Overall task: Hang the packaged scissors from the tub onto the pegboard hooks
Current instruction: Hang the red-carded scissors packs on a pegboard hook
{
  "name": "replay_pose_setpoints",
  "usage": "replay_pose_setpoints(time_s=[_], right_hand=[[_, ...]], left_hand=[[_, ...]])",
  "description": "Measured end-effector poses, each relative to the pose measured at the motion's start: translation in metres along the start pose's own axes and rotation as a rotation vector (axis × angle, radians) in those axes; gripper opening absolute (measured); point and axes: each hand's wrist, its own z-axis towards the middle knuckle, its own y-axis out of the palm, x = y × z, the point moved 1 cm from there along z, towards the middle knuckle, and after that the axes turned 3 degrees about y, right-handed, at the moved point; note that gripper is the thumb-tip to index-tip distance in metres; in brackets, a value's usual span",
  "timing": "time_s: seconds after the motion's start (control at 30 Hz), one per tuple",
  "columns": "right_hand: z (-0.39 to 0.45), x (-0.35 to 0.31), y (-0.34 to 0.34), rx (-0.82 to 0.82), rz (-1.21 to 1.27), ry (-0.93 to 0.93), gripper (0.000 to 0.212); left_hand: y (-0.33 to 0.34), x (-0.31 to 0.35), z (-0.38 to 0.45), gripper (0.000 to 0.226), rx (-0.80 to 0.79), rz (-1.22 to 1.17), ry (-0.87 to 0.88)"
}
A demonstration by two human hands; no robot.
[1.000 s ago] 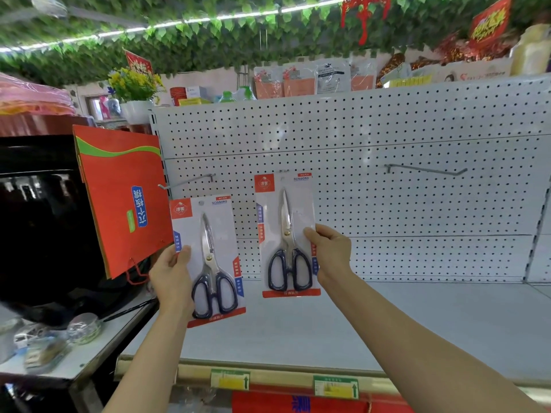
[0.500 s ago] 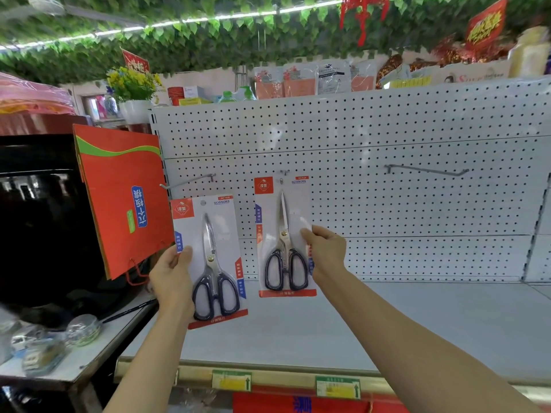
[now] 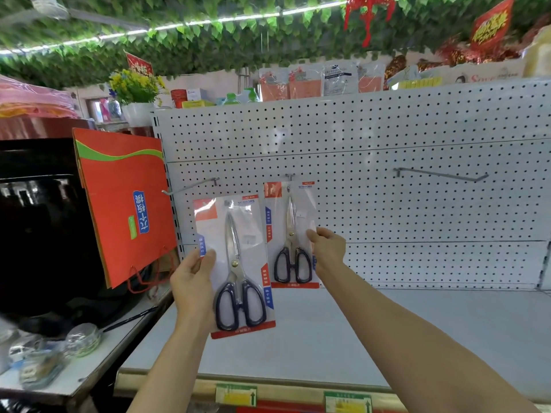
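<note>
Setting: shop aisle under a ceiling of green leaves, with a white pegboard [image 3: 372,186] rising behind a bare white shelf [image 3: 387,329].
Head view, hooks: three show on the pegboard. The left hook [image 3: 190,186] near the board's left edge and the right hook [image 3: 441,174] carry nothing; the middle hook [image 3: 289,176] sits at the top of a pack.
Head view, hung pack [image 3: 290,234]: upright against the pegboard, its top at the middle hook; it looks threaded on, though the hole itself is too small to confirm.
Head view, held pack [image 3: 235,263]: in front of the shelf's left part, below the left hook, tilted a little, not on any hook.
Left hand [image 3: 193,281]: closed around the left edge of the held pack, thumb on its face.
Right hand [image 3: 328,248]: fingertips pinching the right edge of the hung pack, not let go.
Progress: one pack seemingly hung, one waiting in hand. The tub is out of sight, so how many remain cannot be told.
Beside: orange paper bag [image 3: 125,204] just left of the pegboard.
</note>
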Motion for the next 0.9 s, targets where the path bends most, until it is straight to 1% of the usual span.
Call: replay_pose_setpoints(time_s=[0.07, 0.2, 0.3, 0.43, 0.57, 0.67, 0.7, 0.8, 0.83, 0.9], right_hand=[[0.008, 0.003, 0.003, -0.001, -0.019, -0.006, 0.016], [0.028, 0.009, 0.009, -0.021, -0.03, -0.011, 0.019], [0.044, 0.014, 0.014, -0.044, -0.044, -0.025, 0.01], [0.058, 0.016, 0.018, -0.084, -0.082, -0.055, 0.018], [0.068, 0.017, 0.022, -0.136, -0.111, -0.052, 0.008], [0.074, 0.021, 0.024, -0.125, -0.117, -0.053, 0.017], [0.073, 0.021, 0.024, -0.118, -0.11, -0.056, 0.016], [0.072, 0.02, 0.022, -0.114, -0.067, -0.062, 0.005], [0.071, 0.02, 0.021, -0.107, -0.054, -0.06, 0.009], [0.07, 0.018, 0.019, -0.055, -0.048, -0.061, 0.029]], left_hand=[[0.001, -0.003, -0.002, 0.016, -0.005, -0.005, -0.005], [0.009, -0.006, -0.003, 0.018, -0.003, -0.03, -0.025], [0.015, -0.012, -0.003, 0.017, -0.021, -0.044, -0.04], [0.021, -0.02, -0.003, 0.012, -0.056, -0.063, -0.022], [0.026, -0.029, -0.003, 0.01, -0.1, -0.088, -0.039], [0.028, -0.035, -0.003, 0.009, -0.113, -0.094, -0.05], [0.028, -0.036, -0.003, 0.009, -0.117, -0.099, -0.058], [0.029, -0.037, -0.001, 0.01, -0.111, -0.116, -0.082], [0.029, -0.037, -0.001, 0.01, -0.105, -0.121, -0.093], [0.029, -0.036, 0.0, 0.011, -0.096, -0.142, -0.116]])
